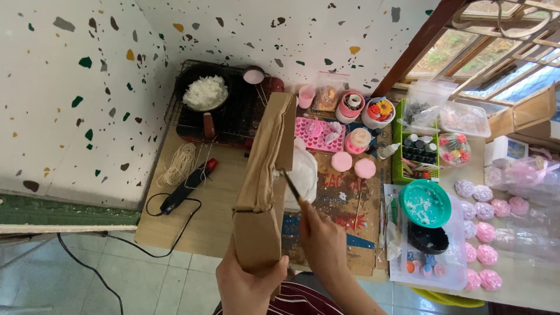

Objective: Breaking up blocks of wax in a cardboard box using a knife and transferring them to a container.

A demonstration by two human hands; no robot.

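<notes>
Gripping one cardboard box [263, 186], one stick [290, 184]: two hands [248, 283].

Bright, even daylight. Source looks like the window [501, 52] top right; panes are washed out, near overexposed. White speckled wall [76, 87] bounces the light, so fill is soft and shadows are weak. Only short, soft shadows under the cardboard box [265, 186] and beside the dark pan [203, 88]. Mild glare on the clear plastic bags [531, 175] at right and on the teal lid [425, 203]. Wide-angle lens: wall edge and floor tiles [76, 274] bend near the left and bottom borders. Centre is sharp; slight softness on the right hand [321, 239] and at the frame corners. Colours are saturated, no visible noise.
</notes>
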